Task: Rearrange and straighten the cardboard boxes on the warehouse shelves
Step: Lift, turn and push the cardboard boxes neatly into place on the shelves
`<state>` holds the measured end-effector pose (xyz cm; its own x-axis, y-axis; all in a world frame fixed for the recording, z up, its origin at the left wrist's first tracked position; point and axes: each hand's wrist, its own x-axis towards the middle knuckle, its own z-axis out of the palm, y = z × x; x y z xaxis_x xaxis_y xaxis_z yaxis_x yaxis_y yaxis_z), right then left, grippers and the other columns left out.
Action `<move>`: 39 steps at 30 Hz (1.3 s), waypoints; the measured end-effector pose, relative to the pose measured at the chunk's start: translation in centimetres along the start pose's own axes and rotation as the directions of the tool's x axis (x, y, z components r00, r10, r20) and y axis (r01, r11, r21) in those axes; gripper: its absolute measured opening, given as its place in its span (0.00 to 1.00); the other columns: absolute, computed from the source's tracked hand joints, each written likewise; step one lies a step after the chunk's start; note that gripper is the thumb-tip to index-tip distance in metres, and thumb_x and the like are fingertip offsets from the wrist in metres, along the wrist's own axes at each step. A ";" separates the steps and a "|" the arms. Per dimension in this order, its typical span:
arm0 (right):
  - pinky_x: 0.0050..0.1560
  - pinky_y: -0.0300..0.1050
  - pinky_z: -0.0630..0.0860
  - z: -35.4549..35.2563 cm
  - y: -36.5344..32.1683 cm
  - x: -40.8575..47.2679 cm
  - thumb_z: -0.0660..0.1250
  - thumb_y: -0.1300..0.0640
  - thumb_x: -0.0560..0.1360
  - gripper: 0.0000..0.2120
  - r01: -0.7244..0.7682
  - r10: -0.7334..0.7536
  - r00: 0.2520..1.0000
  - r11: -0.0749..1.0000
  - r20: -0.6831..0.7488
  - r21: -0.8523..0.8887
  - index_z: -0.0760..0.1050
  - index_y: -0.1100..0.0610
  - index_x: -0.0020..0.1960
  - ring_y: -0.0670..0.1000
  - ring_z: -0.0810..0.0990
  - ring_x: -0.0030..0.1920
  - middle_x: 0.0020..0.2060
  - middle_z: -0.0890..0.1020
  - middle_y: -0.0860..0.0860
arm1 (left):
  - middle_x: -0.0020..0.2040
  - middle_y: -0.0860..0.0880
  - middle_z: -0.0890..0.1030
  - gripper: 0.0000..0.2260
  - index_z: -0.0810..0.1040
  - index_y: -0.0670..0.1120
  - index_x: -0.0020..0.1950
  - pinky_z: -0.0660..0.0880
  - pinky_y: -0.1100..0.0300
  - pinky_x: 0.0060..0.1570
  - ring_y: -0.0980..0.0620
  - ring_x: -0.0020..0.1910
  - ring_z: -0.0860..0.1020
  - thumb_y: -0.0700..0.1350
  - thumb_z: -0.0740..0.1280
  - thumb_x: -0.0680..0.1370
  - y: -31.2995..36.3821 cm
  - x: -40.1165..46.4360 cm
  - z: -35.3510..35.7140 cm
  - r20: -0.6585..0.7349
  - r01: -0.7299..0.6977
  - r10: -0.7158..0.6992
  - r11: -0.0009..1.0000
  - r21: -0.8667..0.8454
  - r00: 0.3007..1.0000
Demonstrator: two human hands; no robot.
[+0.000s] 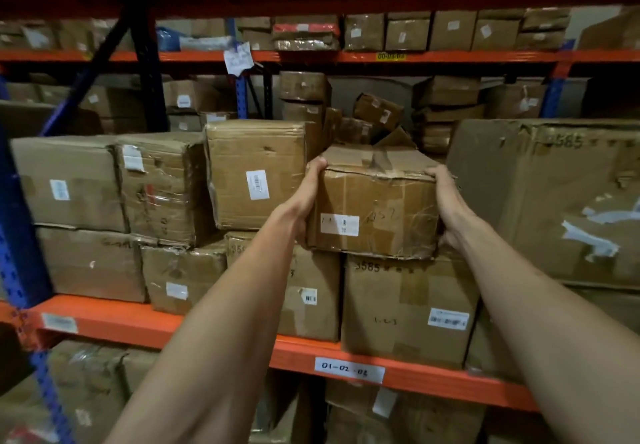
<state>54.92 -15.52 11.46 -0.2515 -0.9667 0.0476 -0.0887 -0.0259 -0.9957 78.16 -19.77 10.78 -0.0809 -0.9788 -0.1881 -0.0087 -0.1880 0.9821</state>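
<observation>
You are holding one small cardboard box [372, 201] from both sides: your left hand [308, 194] clamps its left face with fingertips hooked over the top edge, and your right hand [450, 201] clamps its right face the same way. Both hands are closed on the box; neither is free.

The small box sits on the upper row, resting on the box marked 3585 [408, 308], between the tall labelled box [256, 173] to its left and the large box [554, 201] to its right. Its near bottom edge appears to overhang the box marked 3585 slightly.

To carry out the step well:
1. Keep even pressure on both side faces; the top seam is torn and crumpled and will probably not bear a pull.
2. Take the weight low on the sides before you shift the box.
3. Square its front face with the front of the box marked 3585, with the white label facing out.
4. Mind the tall labelled box, which leans and stands just beside your left hand.

Count on this shelf level, above the orange beam [138, 326] tagged 01-02-03: four boxes show in the upper row to the left of the large box, and four front faces in the lower row, one partly behind your left arm. Boxes further back are too jumbled to count.
</observation>
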 end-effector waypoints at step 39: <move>0.78 0.66 0.58 2.7 -6.9 -11.0 0.73 0.20 0.58 0.58 0.305 -0.148 0.948 0.155 0.284 -0.939 0.51 0.30 0.82 0.61 0.57 0.82 0.84 0.57 0.50 | 0.64 0.35 0.83 0.34 0.84 0.43 0.66 0.70 0.39 0.70 0.35 0.65 0.78 0.70 0.62 0.77 -14.1 -6.1 4.1 0.161 0.064 0.257 0.347 -0.936 0.953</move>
<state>60.95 -5.39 17.63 0.0481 -0.9843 0.1697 -0.9960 -0.0600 -0.0657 74.72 -10.81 -1.93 -0.2398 -0.9680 0.0743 0.9243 -0.2042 0.3225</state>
